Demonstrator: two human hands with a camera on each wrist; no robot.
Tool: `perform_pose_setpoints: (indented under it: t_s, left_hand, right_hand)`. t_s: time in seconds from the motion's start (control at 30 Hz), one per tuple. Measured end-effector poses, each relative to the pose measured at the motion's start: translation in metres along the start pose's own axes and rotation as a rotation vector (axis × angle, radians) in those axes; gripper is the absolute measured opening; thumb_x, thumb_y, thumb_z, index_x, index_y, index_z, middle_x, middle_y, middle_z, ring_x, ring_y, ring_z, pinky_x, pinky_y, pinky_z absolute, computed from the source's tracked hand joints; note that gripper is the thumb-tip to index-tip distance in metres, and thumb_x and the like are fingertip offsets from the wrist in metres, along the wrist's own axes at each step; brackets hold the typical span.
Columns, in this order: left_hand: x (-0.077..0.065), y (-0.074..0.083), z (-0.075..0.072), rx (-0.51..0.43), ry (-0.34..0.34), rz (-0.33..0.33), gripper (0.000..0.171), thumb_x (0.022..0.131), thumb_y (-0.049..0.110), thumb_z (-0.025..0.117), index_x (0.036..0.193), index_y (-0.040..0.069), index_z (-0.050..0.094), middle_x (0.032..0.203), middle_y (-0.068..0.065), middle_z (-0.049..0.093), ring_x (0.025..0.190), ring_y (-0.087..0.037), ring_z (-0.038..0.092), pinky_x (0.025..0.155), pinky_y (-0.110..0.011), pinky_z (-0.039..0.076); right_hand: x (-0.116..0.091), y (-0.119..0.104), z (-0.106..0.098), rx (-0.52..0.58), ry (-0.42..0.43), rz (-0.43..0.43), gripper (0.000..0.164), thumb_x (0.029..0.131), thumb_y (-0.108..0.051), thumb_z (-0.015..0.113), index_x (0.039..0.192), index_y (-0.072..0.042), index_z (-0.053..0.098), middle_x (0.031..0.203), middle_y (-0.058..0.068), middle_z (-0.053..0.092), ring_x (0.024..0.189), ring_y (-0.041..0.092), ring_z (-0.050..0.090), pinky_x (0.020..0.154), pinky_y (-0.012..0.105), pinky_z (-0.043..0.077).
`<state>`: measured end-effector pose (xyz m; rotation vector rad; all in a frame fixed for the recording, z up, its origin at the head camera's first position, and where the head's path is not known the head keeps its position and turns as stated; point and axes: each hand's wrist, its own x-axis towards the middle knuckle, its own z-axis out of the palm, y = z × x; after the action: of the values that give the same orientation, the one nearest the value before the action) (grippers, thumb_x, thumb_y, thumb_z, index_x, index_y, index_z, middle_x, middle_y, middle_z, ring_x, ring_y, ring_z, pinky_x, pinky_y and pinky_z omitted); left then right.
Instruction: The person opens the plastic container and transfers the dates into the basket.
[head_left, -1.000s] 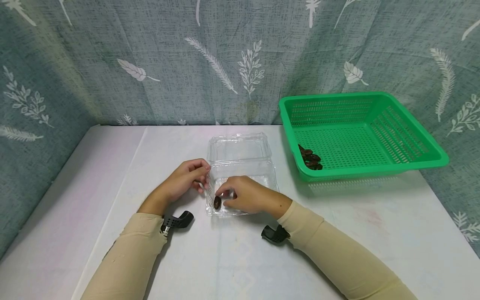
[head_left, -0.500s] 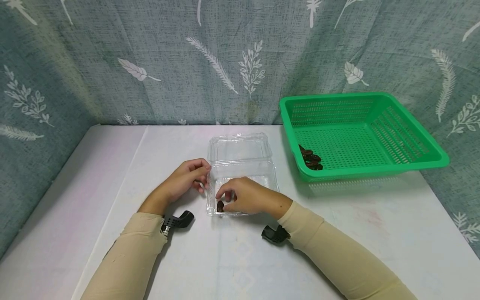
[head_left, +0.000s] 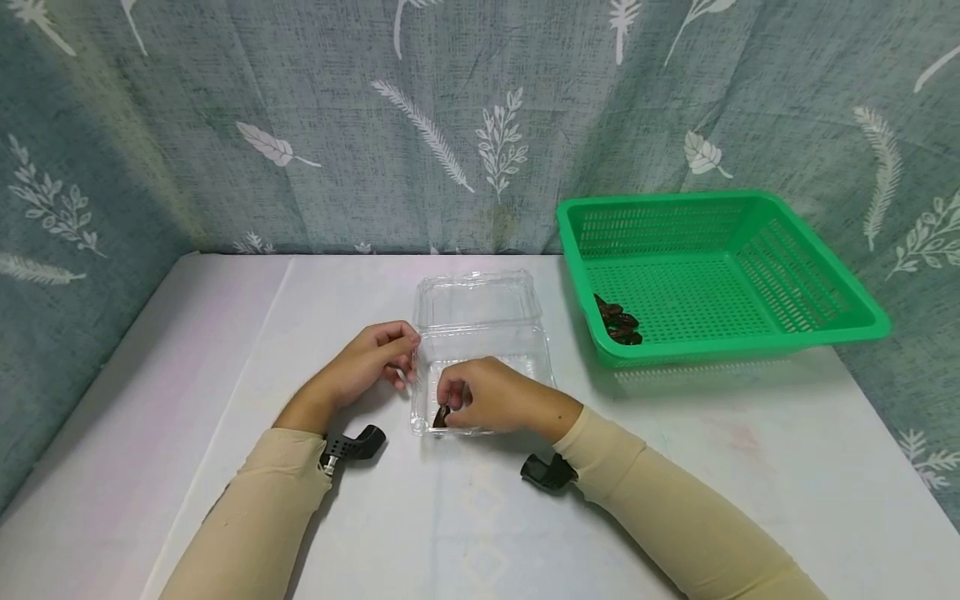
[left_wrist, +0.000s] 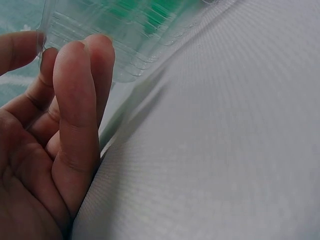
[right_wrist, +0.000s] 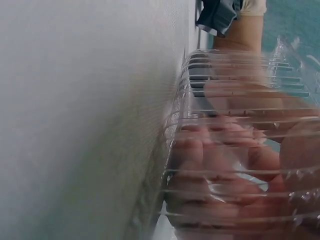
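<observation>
A clear plastic clamshell container lies on the white-covered table, its lid folded back toward the curtain. At its left rim, my left hand pinches the edge between thumb and index finger; the left wrist view shows this grip on the ribbed wall, with the other fingers extended. Inside the front left corner, my right hand holds a dark brown date with thumb and fingertips. The date stands tilted and is partly covered by the fingers. Through the container wall, the right wrist view shows the right hand's fingers blurred.
A green perforated basket stands at the back right, with several dates in its near left corner. A patterned grey-green curtain hangs behind and beside the table. Black wrist mounts stick out below both forearms.
The date has gone from lying flat beside the right fingertips to being pinched and tipped up, slightly nearer the container's front wall. My left hand has stayed on the rim.
</observation>
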<state>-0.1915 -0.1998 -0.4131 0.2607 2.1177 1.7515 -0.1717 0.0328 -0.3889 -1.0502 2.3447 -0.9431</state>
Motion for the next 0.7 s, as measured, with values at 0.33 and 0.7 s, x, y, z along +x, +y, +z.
perform_pose_setpoints:
  t_s: [0.33,0.7]
  left_hand:
    - [0.004,0.0,0.001,0.005,-0.014,0.006,0.027,0.104,0.02,0.047,0.106,-0.006,0.053,0.076,-0.001,0.059,0.067,-0.011,0.062,0.057,-0.026,0.056]
    - [0.002,-0.004,-0.001,0.015,-0.014,0.008,0.028,0.104,0.021,0.048,0.104,-0.006,0.053,0.074,-0.002,0.06,0.066,-0.012,0.063,0.057,-0.027,0.056]
  right_hand:
    - [-0.005,0.001,-0.003,0.017,0.046,0.004,0.014,0.083,-0.007,0.078,0.085,-0.015,0.066,0.083,-0.004,0.072,0.072,0.006,0.06,0.069,0.019,0.05]
    - [-0.011,-0.005,-0.011,-0.01,0.139,-0.066,0.015,0.087,-0.007,0.073,0.101,-0.012,0.071,0.092,-0.001,0.076,0.072,0.004,0.063,0.068,0.017,0.05]
